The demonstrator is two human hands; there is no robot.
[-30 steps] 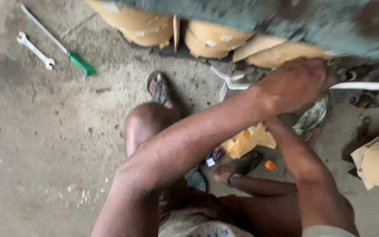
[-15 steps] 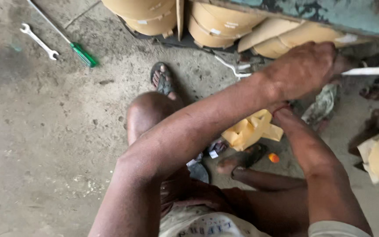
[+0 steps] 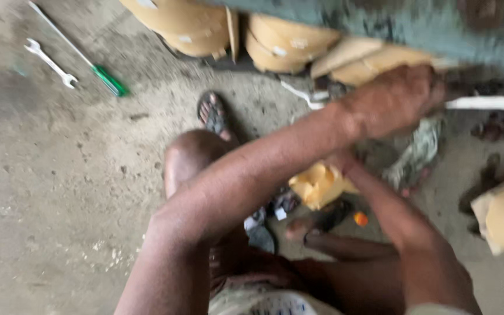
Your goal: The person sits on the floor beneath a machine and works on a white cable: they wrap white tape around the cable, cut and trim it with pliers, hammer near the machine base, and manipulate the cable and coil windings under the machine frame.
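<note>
The left hand (image 3: 395, 99) has its fingers closed round a thin white rod (image 3: 491, 104) beneath the rusty teal metal edge (image 3: 415, 26). The right hand is hidden under that forearm, its grip impossible to tell. Pulled hard, the rod could slip free and knuckles strike the metal.

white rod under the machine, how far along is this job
Done: little can be confirmed; the picture is blurred. A spanner and a green-handled screwdriver lie apart on the concrete floor, untouched.
In hand: the left hand is closed around the near end of the white rod by the blue-green machine. The right hand is hidden beneath the left arm.
Left: the rod remains gripped, and tan cardboard pieces lie loose below.
</note>
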